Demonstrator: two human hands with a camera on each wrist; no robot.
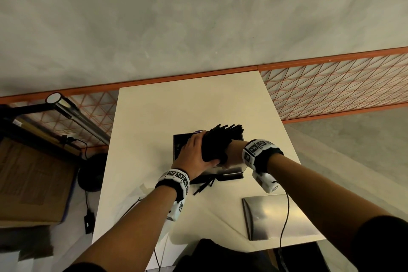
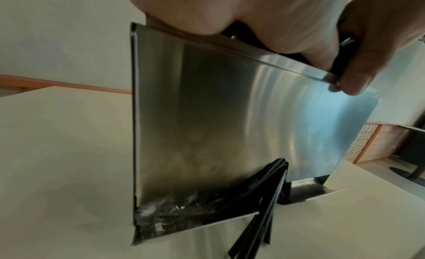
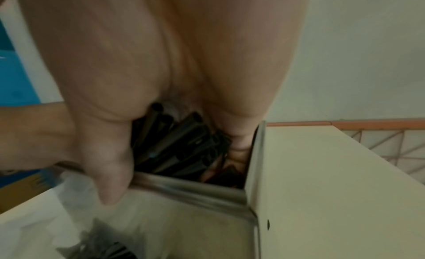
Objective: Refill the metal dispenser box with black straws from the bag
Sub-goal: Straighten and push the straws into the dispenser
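The open-topped metal dispenser box stands mid-table. Both hands hold a thick bundle of black straws tilted over its opening. My left hand curls over the bundle from the left, thumb under its near end. My right hand grips it from the right, mostly hidden beneath the straws. In the right wrist view the straws angle down into the box, with my thumb over the front rim. The left wrist view shows the box's shiny front. Several straws poke from its bottom tray.
The box's metal lid lies on the white table near its front right. Loose straws fan out before the box. A faint clear bag lies front left. An orange mesh fence runs behind, and a cardboard carton stands left.
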